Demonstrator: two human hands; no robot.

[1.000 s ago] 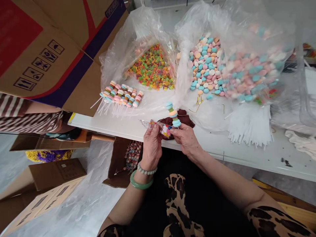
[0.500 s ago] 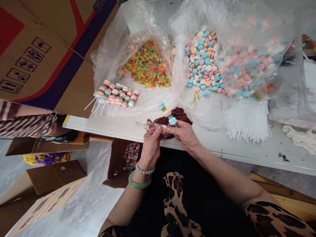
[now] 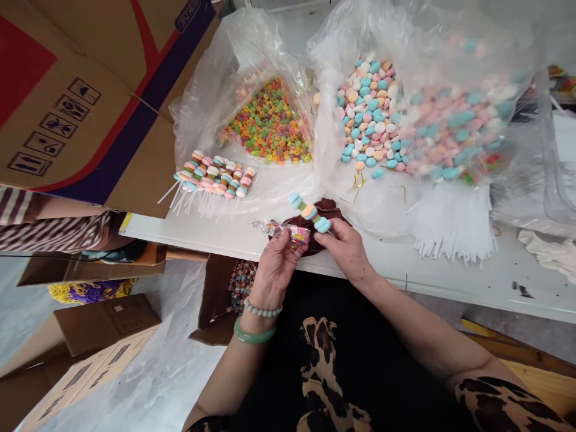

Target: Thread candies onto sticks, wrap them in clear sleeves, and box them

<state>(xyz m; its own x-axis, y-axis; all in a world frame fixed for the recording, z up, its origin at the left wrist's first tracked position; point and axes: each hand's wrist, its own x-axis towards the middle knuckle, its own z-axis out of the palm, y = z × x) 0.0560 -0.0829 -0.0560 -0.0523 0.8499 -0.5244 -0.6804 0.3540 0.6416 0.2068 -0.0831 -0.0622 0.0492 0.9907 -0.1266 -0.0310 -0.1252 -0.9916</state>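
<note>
Small clear printed wrappers (image 3: 297, 234) are pinched in my left hand (image 3: 279, 258), which wears a bead bracelet and a green bangle. My right hand (image 3: 345, 247) grips the lower end of a candy skewer (image 3: 308, 211) of blue, orange and green pieces, tilted up to the left. Beneath both lies a dark brown cloth (image 3: 333, 210) at the table's front edge. Finished-looking candy skewers (image 3: 216, 174) with white sticks lie in a row at the left. White sticks (image 3: 452, 225) are bunched at the right.
Open plastic bags hold ring candies (image 3: 274, 126) and pastel candies (image 3: 371, 114). A large cardboard box (image 3: 108, 90) stands at the left. Wire ties (image 3: 359, 181) lie on the white table (image 3: 472, 282). Below is an open box of wrapped items (image 3: 240, 282). Another person's striped clothing (image 3: 58, 231) shows at left.
My right hand has moved slightly right and down with the candy skewer, away from my left hand. The wrappers in my left hand now show more fully.
</note>
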